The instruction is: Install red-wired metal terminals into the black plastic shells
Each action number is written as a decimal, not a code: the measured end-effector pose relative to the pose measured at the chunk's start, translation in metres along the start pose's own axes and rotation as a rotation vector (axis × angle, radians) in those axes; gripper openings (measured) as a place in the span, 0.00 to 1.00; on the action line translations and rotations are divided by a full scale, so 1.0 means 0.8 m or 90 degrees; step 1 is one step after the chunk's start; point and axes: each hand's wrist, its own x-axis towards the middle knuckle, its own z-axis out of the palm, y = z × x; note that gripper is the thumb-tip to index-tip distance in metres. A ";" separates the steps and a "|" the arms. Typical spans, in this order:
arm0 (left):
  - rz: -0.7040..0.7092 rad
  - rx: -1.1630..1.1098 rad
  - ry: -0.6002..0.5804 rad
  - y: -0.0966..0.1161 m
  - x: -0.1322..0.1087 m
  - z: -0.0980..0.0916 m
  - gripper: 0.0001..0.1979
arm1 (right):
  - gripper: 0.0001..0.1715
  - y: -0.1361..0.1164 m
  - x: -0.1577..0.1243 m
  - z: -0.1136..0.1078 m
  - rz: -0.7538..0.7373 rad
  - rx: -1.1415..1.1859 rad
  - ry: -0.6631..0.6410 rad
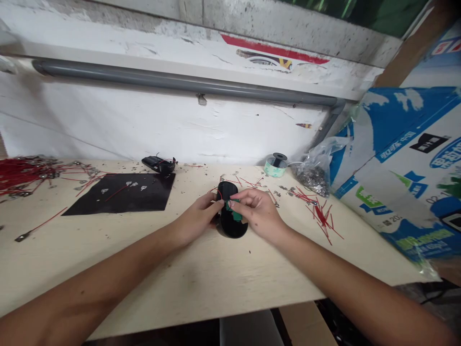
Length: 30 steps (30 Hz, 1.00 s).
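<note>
Black oval plastic casing [232, 223], glossy, w/ green piece [236, 215] at its middle & thin red wire [215, 192] looping off far end. Head view: long axis runs roughly fore-aft, far end tipped slightly L, casing on pale wood bench [201, 288], about mid-bench, right in front of person. L hand [196, 221] curls against casing's L side, fingertips on it. R hand [257, 214] pinches green piece btwn thumb & forefinger. Nearby: loose red wires [320, 216] to R, black mat [118, 194] to L, 2nd black casing [158, 165] just past mat, spool [275, 166] & clear bag of metal bits [313, 175] at far edge.
</note>
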 end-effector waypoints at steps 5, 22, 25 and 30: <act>0.009 0.027 0.003 0.000 0.001 0.000 0.16 | 0.19 0.000 0.000 0.000 0.000 0.010 -0.006; 0.007 0.013 -0.017 0.001 -0.002 -0.002 0.16 | 0.16 0.002 -0.001 -0.001 -0.036 0.045 0.002; 0.007 -0.016 -0.031 -0.002 -0.002 -0.004 0.14 | 0.17 0.003 -0.001 -0.001 -0.051 0.035 0.013; 0.019 0.006 -0.045 -0.004 -0.002 -0.006 0.16 | 0.19 0.000 -0.004 0.001 -0.039 -0.012 0.022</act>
